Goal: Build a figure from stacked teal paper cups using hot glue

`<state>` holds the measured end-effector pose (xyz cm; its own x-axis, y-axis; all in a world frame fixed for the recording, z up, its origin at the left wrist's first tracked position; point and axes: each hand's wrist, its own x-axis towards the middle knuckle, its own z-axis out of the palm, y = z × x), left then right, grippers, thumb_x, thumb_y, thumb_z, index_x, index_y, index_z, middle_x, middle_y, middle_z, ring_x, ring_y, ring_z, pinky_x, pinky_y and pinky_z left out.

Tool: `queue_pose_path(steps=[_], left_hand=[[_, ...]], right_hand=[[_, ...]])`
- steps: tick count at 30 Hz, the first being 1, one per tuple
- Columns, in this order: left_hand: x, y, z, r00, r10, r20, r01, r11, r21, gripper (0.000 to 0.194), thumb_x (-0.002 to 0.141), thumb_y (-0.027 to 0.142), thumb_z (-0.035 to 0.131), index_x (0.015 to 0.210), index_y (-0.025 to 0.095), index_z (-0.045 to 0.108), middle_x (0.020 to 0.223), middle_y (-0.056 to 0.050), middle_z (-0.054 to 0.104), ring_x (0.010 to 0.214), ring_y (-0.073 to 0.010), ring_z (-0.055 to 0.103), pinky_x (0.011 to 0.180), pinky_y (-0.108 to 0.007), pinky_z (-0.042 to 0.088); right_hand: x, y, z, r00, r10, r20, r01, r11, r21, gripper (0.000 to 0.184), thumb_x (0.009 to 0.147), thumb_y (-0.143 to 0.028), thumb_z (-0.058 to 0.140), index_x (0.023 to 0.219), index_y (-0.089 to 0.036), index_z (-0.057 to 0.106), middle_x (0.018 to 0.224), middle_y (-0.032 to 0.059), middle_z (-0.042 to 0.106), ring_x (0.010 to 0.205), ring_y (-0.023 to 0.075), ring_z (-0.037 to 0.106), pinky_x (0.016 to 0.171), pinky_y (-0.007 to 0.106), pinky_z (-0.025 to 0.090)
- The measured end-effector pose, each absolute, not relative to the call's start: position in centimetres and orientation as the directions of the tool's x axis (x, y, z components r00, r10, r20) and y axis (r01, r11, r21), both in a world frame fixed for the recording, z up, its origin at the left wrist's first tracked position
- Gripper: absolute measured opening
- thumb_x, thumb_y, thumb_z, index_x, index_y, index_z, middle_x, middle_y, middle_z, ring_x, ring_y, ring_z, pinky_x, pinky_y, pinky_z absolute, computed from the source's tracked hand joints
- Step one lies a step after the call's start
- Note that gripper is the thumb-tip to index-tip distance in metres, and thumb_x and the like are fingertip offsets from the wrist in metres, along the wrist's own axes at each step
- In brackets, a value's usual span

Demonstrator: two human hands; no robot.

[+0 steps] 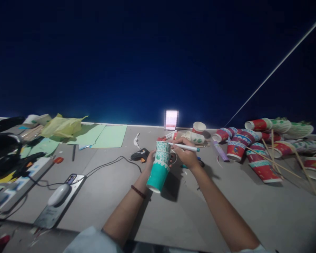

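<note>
A teal paper cup craft (158, 174) with a white scalloped band and a leafy patterned upper section is tilted above the table. My left hand (150, 162) is wrapped round its left side, partly hidden behind it. My right hand (188, 157) grips a white marker (188, 147) with a teal end, its other end close to the cup's patterned top. Beside the cup's right side curves a thin white loop (174, 157). Just left of my left hand lies a black glue gun (140, 154) on the table.
Decorated paper cups (237, 149) and wooden sticks (276, 160) crowd the right. Green paper sheets (109, 136), a yellow plastic bag (64, 126), a power strip (28, 182) and a phone (48, 214) with a white mouse (59, 195) occupy the left. A black cable (102, 165) crosses the table.
</note>
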<state>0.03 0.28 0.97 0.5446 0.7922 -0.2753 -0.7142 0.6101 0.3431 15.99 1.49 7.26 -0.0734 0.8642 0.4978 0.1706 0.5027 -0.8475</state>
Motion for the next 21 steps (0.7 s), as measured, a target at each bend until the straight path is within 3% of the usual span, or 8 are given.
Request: queue_pose_path(steps=[8, 15, 21], left_hand=[[0.02, 0.33, 0.91, 0.497, 0.813, -0.303, -0.707, 0.582, 0.402, 0.043, 0.080, 0.045, 0.048, 0.090, 0.008, 0.067, 0.075, -0.012, 0.071, 0.066, -0.0252, 0.067, 0.063, -0.036, 0.053], [0.28, 0.34, 1.21, 0.461, 0.833, -0.305, -0.729, 0.552, 0.405, 0.037, 0.079, 0.040, 0.051, 0.088, 0.008, 0.067, 0.076, -0.012, 0.070, 0.067, -0.0245, 0.067, 0.073, -0.039, 0.053], [0.36, 0.17, 1.66, 0.451, 0.830, -0.329, -0.718, 0.556, 0.419, 0.039, 0.079, 0.042, 0.051, 0.086, 0.007, 0.067, 0.072, -0.011, 0.069, 0.062, -0.0233, 0.066, 0.071, -0.038, 0.054]], right_hand=[[15.88, 1.65, 7.02, -0.060, 0.892, 0.448, 0.074, 0.451, -0.889, 0.001, 0.076, -0.025, 0.061, 0.077, -0.024, 0.060, 0.087, 0.0032, 0.072, 0.088, 0.0227, 0.068, 0.079, 0.037, 0.054], [16.04, 1.66, 7.36, -0.021, 0.922, 0.386, -0.088, 0.383, -0.920, 0.008, 0.076, -0.025, 0.061, 0.070, -0.025, 0.056, 0.058, -0.0012, 0.063, 0.083, 0.0254, 0.070, 0.072, 0.037, 0.054], [15.93, 1.63, 7.34, -0.074, 0.883, 0.463, -0.001, 0.464, -0.886, 0.003, 0.076, -0.022, 0.061, 0.074, -0.024, 0.060, 0.079, 0.0022, 0.072, 0.093, 0.0246, 0.069, 0.083, 0.039, 0.053]])
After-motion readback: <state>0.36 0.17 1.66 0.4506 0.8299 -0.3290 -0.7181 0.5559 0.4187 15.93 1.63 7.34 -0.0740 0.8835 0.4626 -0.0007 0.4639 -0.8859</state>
